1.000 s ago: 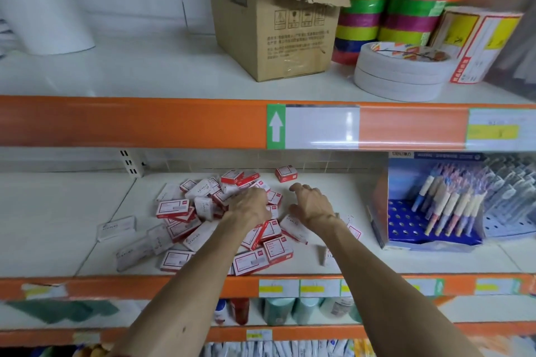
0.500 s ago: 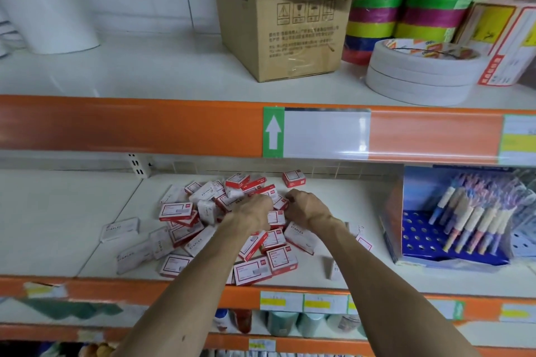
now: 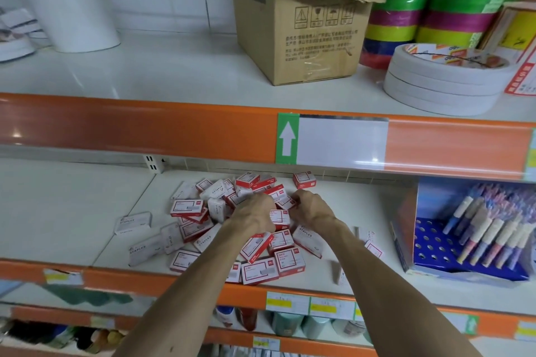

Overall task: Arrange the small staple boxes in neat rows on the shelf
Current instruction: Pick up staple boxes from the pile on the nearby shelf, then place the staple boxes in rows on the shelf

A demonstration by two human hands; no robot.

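Started at the orange front rail of the shelf and found the nearest staple boxes lying crooked just behind it, a few almost at the lip. Found no rows yet, only one loose heap in the middle of the shelf, some red-and-white faces up, some plain white sides, with a few stray boxes apart to the left. Followed both bare forearms up into the heap. Saw the left grip knuckles-up over the middle of the pile, fingers curled down among the boxes; could not tell of anything pinched there, with the fingertips hidden behind the back of the hand. Saw the right grip just beside it, likewise curled, close against a box at the far side of the heap (held or merely nudged, impossible to say). Noted one lone box past both grips near the back of the shelf, and a pen display well off to the right. Judged the main risk a careless sweep toward the front, enough to push the near boxes over the rail and down toward the lower shelf. Feared also crooked, leaning rows from mixed facings left unsorted, and a knock to the pen display from a wide right elbow.
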